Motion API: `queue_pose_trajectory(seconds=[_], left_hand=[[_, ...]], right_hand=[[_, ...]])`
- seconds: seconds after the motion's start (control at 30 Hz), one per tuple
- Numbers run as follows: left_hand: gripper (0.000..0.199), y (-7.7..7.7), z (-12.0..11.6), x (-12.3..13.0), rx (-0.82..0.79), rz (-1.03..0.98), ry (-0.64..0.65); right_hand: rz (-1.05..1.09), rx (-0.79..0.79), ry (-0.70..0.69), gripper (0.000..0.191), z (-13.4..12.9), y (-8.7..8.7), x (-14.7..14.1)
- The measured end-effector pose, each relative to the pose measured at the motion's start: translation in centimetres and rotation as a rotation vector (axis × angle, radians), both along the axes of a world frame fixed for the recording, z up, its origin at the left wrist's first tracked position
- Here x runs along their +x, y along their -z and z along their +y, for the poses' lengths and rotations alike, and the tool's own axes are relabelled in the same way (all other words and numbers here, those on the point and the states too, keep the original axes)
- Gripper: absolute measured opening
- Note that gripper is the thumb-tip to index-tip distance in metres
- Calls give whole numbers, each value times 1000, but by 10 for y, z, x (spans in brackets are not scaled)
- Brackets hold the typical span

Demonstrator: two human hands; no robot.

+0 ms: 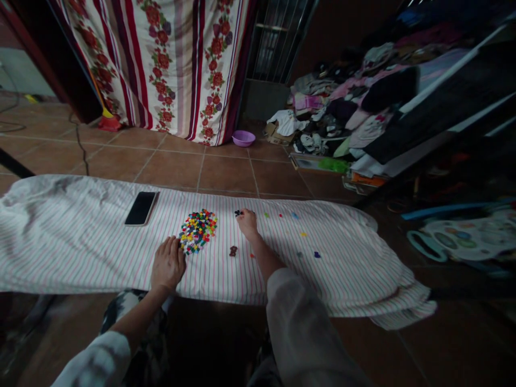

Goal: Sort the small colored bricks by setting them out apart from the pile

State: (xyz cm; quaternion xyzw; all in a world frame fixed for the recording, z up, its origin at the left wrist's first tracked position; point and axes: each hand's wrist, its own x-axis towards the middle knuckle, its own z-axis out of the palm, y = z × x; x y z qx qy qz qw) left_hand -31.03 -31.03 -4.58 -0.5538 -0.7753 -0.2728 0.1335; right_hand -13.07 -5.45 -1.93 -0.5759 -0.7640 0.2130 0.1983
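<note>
My left hand [168,263] lies flat on the striped cloth, fingers stretched out, its fingertips at the left edge of a pile of small multicoloured beads [198,230]. To the right of the pile, the fingers of my right hand [247,221] are pinched together at a small group of black beads [237,213]. Whatever sits between those fingertips is hidden. Nearer to me is a cluster of brown beads [233,251], with an orange bead [252,256] beside it. Right of my right hand lie small separate spots of green [266,215], red [280,215], light blue [295,215], yellow [303,234] and dark blue beads [316,255].
A phone [141,208] rests on the striped cloth [92,236] left of the pile. Beyond it are a floral curtain [181,70], a purple basin [244,138] on the tiled floor and a heap of clothes [346,102]. A patterned plastic item [471,236] stands at the right.
</note>
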Motion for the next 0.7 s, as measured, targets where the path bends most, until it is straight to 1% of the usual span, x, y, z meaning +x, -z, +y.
queue_pose_trajectory(seconds=[0.1,0.23,0.3,0.4,0.53,0.7], left_hand=[[37,-1,0,0,-10,-16,-6],[38,-1,0,0,-15,-36,5],[38,-2,0,1,-16,-36,3],[38,-4,0,2,-23,-34,-8],[39,-6,0,3,-43,-34,-24],[41,-8,-1,2,-84,-33,-31]], right_hand=[[-33,6,-31,34,3,-1,-5],[-151,16,-77,31,4,-5,-9],[-179,18,-86,33,5,-6,-9],[-172,20,-106,36,5,-7,-9],[-164,15,-125,30,6,-4,-8],[-113,60,-164,28,8,1,-5]])
